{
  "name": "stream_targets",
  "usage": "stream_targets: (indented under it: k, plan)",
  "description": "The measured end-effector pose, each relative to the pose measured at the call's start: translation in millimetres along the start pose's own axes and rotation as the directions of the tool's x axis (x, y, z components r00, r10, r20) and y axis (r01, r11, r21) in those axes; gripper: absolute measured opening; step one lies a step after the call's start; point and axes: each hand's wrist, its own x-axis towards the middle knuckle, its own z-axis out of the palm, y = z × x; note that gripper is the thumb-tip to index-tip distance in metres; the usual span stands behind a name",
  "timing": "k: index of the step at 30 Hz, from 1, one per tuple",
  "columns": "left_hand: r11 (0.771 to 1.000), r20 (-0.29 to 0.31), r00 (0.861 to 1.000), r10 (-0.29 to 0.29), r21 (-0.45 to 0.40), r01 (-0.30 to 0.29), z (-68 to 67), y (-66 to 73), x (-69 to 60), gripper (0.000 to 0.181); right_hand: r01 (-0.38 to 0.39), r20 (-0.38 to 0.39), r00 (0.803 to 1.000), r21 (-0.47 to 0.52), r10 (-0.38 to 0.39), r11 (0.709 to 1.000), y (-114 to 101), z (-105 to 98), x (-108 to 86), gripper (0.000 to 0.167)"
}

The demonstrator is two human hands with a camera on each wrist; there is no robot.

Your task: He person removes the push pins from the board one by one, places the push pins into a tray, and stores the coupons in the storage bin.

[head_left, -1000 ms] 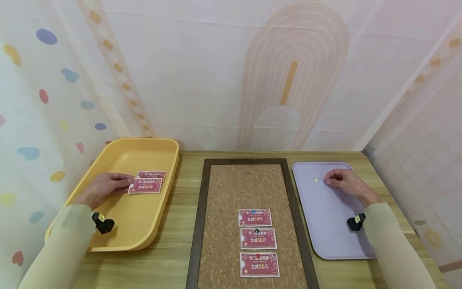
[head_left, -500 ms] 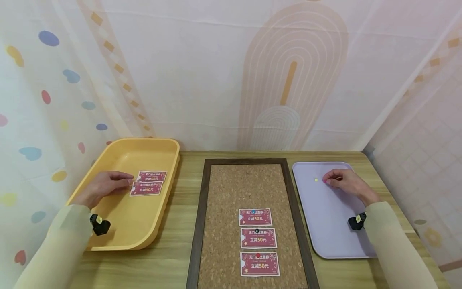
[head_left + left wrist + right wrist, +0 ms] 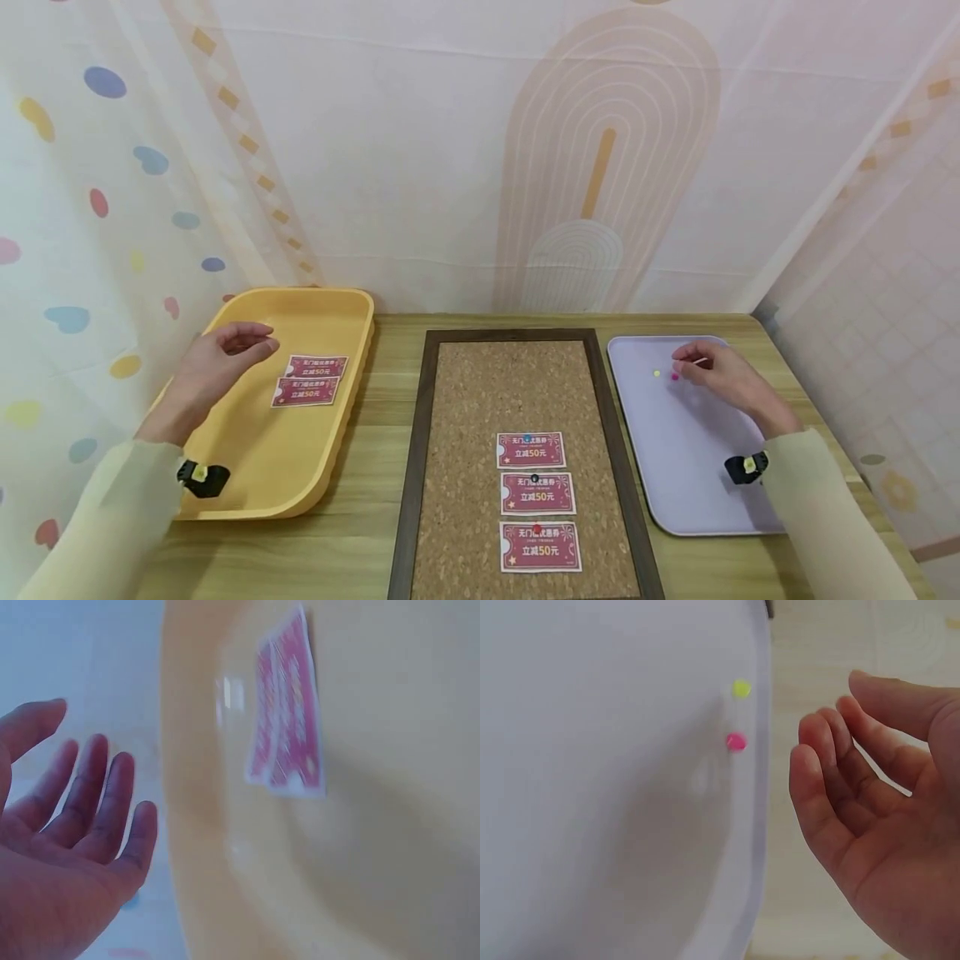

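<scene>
My left hand (image 3: 213, 367) hovers over the yellow tray (image 3: 352, 417), its fingers loosely bent and holding nothing. Two red paper coupons lie in that tray just right of the hand; the nearer coupon (image 3: 303, 396) overlaps the farther coupon (image 3: 318, 364). On the other side, my right hand (image 3: 723, 379) is raised above the lilac tray (image 3: 682, 467), with nothing between its relaxed fingers. A pink round-headed pushpin (image 3: 736, 742) and a yellow pushpin (image 3: 741, 688) lie on the lilac tray, close to the right fingertips in the head view but not touched.
Between the trays lies a dark-framed cork board (image 3: 465, 400). Three coupons are fixed to it in a column: one coupon (image 3: 531, 457) with a blue pin, one (image 3: 536, 500) with a black pin, one (image 3: 540, 553) with a red pin. A patterned curtain (image 3: 420, 167) stands behind the table.
My left hand has let go of the nearer coupon, which dropped flat, and has lifted up off it. The right hand has released the pink pushpin onto the tray and risen slightly.
</scene>
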Motion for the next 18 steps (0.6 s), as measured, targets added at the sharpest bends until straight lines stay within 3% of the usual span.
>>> stream_targets:
  k: [5, 10, 18]
  plan:
    - [0.998, -0.083, 0.996, 0.046, -0.047, -0.050, 12.7, 24.2, -9.3, 0.028, 0.018, -0.067, 0.998, -0.032, -0.020, 0.999, -16.5, 5.3, -4.7, 0.020]
    - [0.996, -0.127, 0.989, 0.069, -0.052, -0.076, 27.5, 44.1, -16.3, 0.030, 0.104, -0.136, 0.985, -0.042, -0.109, 0.994, -32.1, 12.8, -9.8, 0.015]
    - [0.985, -0.125, 0.981, 0.147, -0.077, -0.157, 52.9, 71.3, -28.9, 0.034, 0.133, -0.200, 0.970, -0.055, -0.141, 0.990, -50.4, 26.6, -16.2, 0.015]
